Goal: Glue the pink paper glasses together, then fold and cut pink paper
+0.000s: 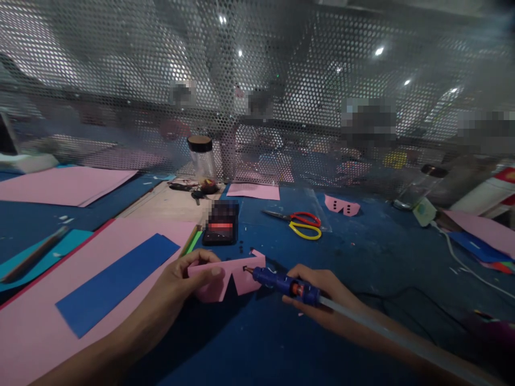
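Note:
Between its thumb and fingers my left hand [197, 273] pinches the left end of a pink paper glasses cutout [213, 288], which has a V-shaped notch in its lower edge. My right hand [317, 289] is wrapped around a blue hot glue gun [277, 280] with a long clear glue stick [362, 321] running out of its back. The gun's nozzle tip is at a small dark mark on the right part of the cutout; whether it touches the paper I cannot tell. Small dark bits [241, 247] lie on the table behind.
Scissors [300, 222] with red and yellow handles lie behind, near a phone [220, 225] and a second pink glasses piece [341, 205]. Pink sheets with a blue strip [116, 281] spread at left. A jar [203, 166] stands before a perforated metal screen [257, 69]. Cables [454, 252] trail at right.

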`<state>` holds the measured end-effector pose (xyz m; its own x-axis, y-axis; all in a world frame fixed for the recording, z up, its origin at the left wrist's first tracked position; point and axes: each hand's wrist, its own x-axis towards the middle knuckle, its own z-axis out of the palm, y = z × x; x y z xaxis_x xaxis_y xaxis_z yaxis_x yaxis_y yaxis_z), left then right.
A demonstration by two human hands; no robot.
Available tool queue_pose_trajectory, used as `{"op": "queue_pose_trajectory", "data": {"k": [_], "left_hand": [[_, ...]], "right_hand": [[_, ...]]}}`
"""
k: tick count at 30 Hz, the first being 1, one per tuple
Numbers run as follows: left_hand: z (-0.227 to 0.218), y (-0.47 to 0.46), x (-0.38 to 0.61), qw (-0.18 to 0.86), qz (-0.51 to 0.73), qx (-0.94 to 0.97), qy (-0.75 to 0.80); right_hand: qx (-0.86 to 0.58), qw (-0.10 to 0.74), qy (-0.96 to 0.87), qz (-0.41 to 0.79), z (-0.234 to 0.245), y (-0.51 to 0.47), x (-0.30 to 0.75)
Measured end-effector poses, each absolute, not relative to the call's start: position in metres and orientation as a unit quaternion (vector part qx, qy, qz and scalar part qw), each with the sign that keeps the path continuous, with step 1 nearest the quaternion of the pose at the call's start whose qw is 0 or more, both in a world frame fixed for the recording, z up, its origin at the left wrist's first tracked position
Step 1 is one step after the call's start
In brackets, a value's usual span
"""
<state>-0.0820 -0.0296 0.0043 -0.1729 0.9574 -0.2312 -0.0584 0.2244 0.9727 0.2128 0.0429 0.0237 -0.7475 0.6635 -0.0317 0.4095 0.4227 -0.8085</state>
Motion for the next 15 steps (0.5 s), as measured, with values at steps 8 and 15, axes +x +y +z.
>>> {"op": "queue_pose_trajectory", "data": {"k": [8,15], "left_hand": [[0.0079,-0.0282,-0.0827,0.519,0.488,0.376,0.592],[0.0097,-0.0260,-0.0820,0.501,0.500,0.363,0.606]], "right_hand": [[-0.325,0.149,-0.829,0.430,0.0240,0.0430,0.2131],[-0.308,0.159,-0.845,0.407,0.0226,0.0435,0.2132]]}}
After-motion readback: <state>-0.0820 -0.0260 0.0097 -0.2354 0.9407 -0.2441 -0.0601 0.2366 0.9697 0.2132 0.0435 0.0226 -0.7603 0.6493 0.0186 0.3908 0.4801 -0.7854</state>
